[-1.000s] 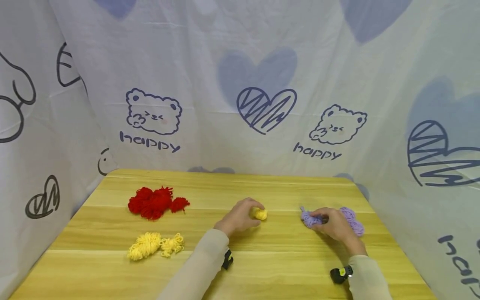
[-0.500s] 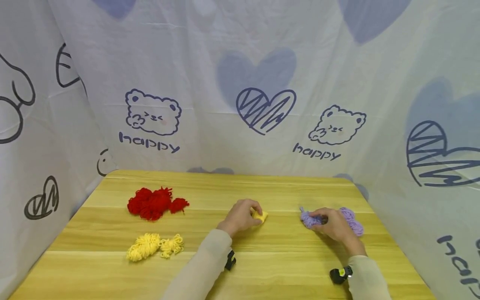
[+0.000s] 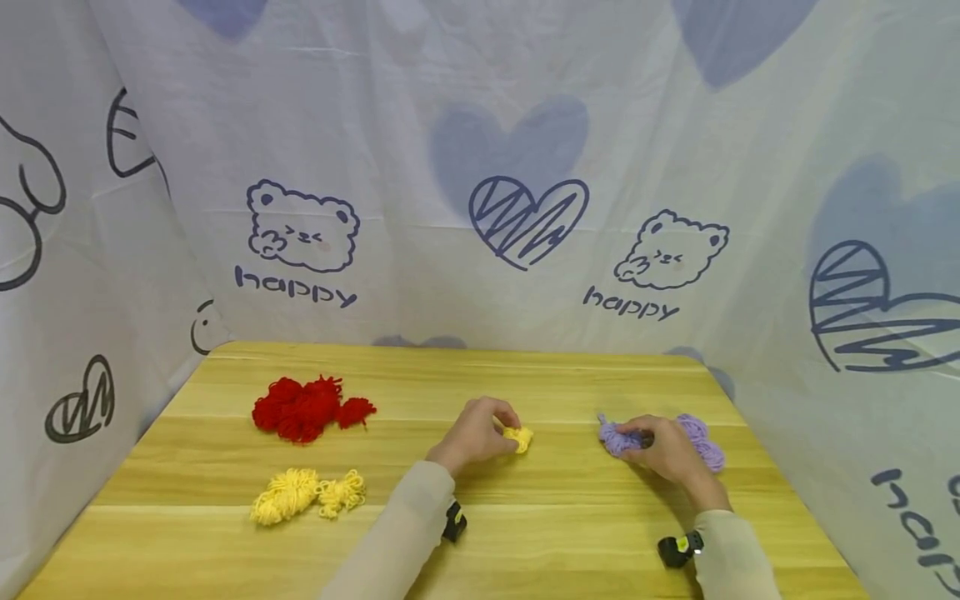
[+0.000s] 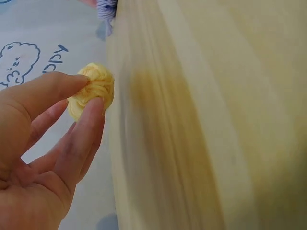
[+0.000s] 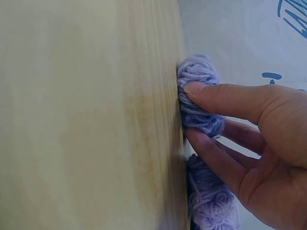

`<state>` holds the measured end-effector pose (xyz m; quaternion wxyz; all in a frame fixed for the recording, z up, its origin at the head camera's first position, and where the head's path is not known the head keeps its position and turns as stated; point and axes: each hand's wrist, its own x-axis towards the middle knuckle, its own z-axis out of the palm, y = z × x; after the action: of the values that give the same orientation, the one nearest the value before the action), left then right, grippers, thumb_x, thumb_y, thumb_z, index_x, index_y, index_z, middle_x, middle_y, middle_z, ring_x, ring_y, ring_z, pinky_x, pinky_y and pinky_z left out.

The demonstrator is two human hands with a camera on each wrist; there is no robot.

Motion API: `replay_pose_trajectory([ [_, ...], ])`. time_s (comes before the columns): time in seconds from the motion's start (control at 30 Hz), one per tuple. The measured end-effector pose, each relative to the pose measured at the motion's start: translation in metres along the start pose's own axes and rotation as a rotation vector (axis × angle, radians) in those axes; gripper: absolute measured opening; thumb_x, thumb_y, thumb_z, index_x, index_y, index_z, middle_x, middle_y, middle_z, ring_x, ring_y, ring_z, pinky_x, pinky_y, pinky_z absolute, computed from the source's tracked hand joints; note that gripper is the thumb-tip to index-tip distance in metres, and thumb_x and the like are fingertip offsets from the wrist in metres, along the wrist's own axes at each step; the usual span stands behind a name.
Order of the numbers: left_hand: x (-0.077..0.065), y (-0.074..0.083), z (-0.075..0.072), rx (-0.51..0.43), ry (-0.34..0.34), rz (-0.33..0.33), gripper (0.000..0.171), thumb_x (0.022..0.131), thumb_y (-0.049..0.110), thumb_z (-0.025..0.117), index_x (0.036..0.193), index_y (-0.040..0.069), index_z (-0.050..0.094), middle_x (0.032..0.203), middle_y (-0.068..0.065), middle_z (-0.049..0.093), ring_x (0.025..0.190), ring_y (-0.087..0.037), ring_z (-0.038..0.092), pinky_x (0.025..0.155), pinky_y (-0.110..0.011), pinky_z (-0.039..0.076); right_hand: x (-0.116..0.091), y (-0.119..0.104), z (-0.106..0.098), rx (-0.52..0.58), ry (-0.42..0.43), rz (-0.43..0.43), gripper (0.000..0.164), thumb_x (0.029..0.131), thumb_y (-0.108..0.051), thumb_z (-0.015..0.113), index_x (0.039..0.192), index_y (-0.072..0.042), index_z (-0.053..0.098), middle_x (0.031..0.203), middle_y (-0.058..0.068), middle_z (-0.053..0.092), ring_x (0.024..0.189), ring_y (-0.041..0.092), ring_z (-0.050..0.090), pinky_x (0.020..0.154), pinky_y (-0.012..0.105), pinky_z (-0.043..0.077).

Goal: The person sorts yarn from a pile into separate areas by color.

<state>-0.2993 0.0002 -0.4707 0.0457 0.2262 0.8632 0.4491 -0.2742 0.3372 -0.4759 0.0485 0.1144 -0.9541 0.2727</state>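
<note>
Near the middle of the table my left hand [image 3: 476,433] pinches a small ball of yellow yarn [image 4: 98,88] between thumb and fingertips. To the right, my right hand [image 3: 670,454] grips a small purple yarn bundle [image 5: 199,76] with the thumb on one side and fingers on the other. In the right wrist view this bundle sits right at the tabletop. A second, lighter purple skein [image 3: 701,442] lies just beyond the right hand, partly covered by it in the head view. The fingers hide part of both held pieces.
Red yarn skeins [image 3: 300,408] lie at the back left, a smaller red piece [image 3: 356,412] beside them. Closer in on the left are a yellow skein [image 3: 287,497] and a small yellow bundle [image 3: 342,493]. A printed white cloth [image 3: 420,275] hangs behind the wooden table [image 3: 555,533].
The yellow ball has turned in my left fingers, which shift slightly about it in nearly the same spot. My right hand keeps its hold on the purple bundle.
</note>
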Motion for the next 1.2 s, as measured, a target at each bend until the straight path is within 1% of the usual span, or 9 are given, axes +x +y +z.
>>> replay_pose_trajectory([
  [0.1,-0.003,-0.001,-0.004,-0.024,-0.01,0.014,0.015,0.082,0.004,0.084,0.094,0.01,0.076,0.103,-0.007,0.072,0.087,-0.018,0.066,0.08,-0.035,0.06,0.0,0.0,0.0,0.004,-0.005,0.007,0.032,0.082,-0.006,0.084,0.114,-0.006,0.078,0.121,0.021,0.074,0.114,0.041,0.068,0.097,0.057,0.056],
  [0.2,-0.006,-0.002,-0.008,-0.026,-0.021,0.02,0.016,0.081,0.004,0.084,0.093,0.011,0.076,0.103,-0.006,0.073,0.088,-0.018,0.067,0.081,-0.034,0.06,0.0,-0.001,0.0,0.008,-0.009,0.013,0.032,0.083,-0.007,0.084,0.114,-0.006,0.078,0.122,0.021,0.073,0.114,0.041,0.068,0.098,0.057,0.055],
  [0.33,-0.01,-0.001,-0.014,-0.016,-0.04,0.026,0.017,0.08,0.005,0.085,0.093,0.013,0.077,0.101,-0.005,0.072,0.088,-0.019,0.067,0.082,-0.034,0.06,0.0,-0.002,-0.001,0.012,-0.012,0.023,0.032,0.083,-0.007,0.085,0.114,-0.007,0.078,0.122,0.021,0.073,0.115,0.041,0.067,0.098,0.057,0.055],
  [0.5,-0.018,0.002,-0.024,-0.016,-0.067,0.031,0.018,0.08,0.004,0.085,0.094,0.012,0.077,0.1,-0.005,0.072,0.089,-0.022,0.068,0.083,-0.036,0.06,0.0,-0.004,-0.003,0.014,-0.015,0.033,0.032,0.083,-0.008,0.084,0.115,-0.008,0.078,0.123,0.021,0.073,0.117,0.042,0.066,0.1,0.058,0.054],
  [0.73,-0.03,0.005,-0.039,-0.006,-0.106,0.024,0.018,0.082,0.006,0.084,0.096,0.014,0.077,0.101,-0.003,0.071,0.09,-0.021,0.067,0.082,-0.036,0.06,0.0,-0.004,-0.002,0.016,-0.021,0.037,0.032,0.084,-0.007,0.084,0.115,-0.007,0.078,0.124,0.022,0.072,0.117,0.042,0.066,0.1,0.058,0.054],
  [0.93,-0.039,0.009,-0.049,0.015,-0.116,0.042,0.018,0.083,0.007,0.084,0.096,0.017,0.077,0.101,-0.001,0.072,0.09,-0.021,0.068,0.081,-0.036,0.06,0.0,-0.004,-0.002,0.011,-0.02,0.033,0.033,0.083,-0.008,0.084,0.116,-0.007,0.078,0.124,0.022,0.072,0.118,0.043,0.066,0.101,0.059,0.053],
  [1.0,-0.042,0.011,-0.052,0.018,-0.118,0.058,0.017,0.083,0.007,0.084,0.096,0.016,0.077,0.101,-0.002,0.072,0.09,-0.021,0.069,0.081,-0.037,0.061,0.0,-0.004,-0.002,0.01,-0.022,0.039,0.033,0.083,-0.008,0.084,0.116,-0.008,0.078,0.125,0.022,0.072,0.118,0.043,0.066,0.101,0.059,0.053],
  [1.2,-0.05,0.01,-0.062,0.006,-0.121,0.074,0.017,0.083,0.006,0.083,0.096,0.015,0.077,0.101,-0.001,0.072,0.09,-0.021,0.069,0.082,-0.036,0.061,-0.001,-0.004,-0.001,0.013,-0.023,0.044,0.033,0.083,-0.008,0.084,0.116,-0.008,0.078,0.125,0.022,0.072,0.118,0.043,0.066,0.101,0.059,0.053],
])
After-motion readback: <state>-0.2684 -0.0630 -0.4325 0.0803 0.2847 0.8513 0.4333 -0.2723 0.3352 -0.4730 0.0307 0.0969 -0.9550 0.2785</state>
